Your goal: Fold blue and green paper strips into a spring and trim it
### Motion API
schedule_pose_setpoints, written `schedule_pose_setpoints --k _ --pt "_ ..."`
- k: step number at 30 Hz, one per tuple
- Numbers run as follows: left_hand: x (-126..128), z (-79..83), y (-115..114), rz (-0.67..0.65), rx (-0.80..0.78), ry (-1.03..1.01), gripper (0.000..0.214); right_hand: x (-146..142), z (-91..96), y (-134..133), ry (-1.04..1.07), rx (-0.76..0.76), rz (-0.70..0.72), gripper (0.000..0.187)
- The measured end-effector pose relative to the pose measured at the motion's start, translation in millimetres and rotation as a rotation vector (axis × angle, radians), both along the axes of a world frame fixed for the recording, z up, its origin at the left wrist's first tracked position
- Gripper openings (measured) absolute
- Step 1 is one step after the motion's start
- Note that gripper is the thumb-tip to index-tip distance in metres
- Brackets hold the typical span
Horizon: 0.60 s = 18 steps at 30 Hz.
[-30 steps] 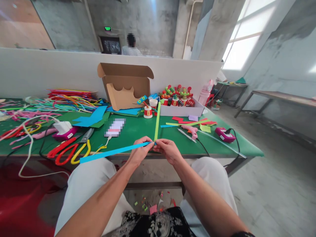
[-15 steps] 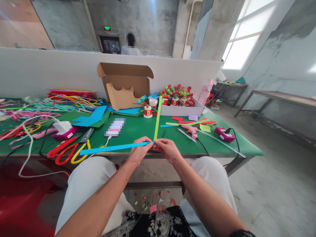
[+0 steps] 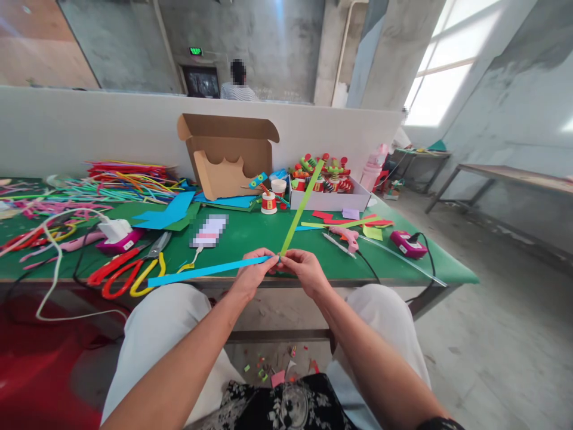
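Observation:
A blue paper strip (image 3: 206, 272) runs out to the left from the fingers of my left hand (image 3: 256, 269), which is closed in a pinch on its end. My right hand (image 3: 305, 269) is closed too, its fingertips on the lower end of a yellow-green paper strip (image 3: 302, 209) that slants up and away to the right. Both strips meet between my fingertips, just over the front edge of the green table (image 3: 264, 236). My fingers partly hide the joint, so how the strips are folded there does not show clearly.
Scissors (image 3: 145, 269) and a phone (image 3: 208, 231) lie to the left. On the right are a pink glue gun (image 3: 345, 237), paper scraps (image 3: 371, 232) and a purple power socket (image 3: 407, 243). Behind stand an open cardboard box (image 3: 228, 149) and a white box (image 3: 331, 200) of paper-cup figures.
The yellow-green strip has swung from nearly straight away from me to a slant toward the right. The blue strip and both hands have hardly moved.

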<state>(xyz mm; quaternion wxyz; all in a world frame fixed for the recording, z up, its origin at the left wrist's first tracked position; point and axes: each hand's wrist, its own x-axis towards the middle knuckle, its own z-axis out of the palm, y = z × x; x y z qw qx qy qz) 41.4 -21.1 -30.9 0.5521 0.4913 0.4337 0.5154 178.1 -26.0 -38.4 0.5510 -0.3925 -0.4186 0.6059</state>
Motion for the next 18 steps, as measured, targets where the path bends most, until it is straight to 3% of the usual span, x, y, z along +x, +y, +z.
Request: schedule_pose_setpoints --k 12,18 --pt "3.4 -14.3 7.9 0.031 -0.001 -0.07 0.033 -4.0 -7.0 3.7 0.185 -0.082 -0.069 0.033" --pt "0.5 -15.4 8.8 0.046 0.047 0.005 0.034 -5.2 -3.6 -1.2 0.104 -0.055 -0.076 0.035"
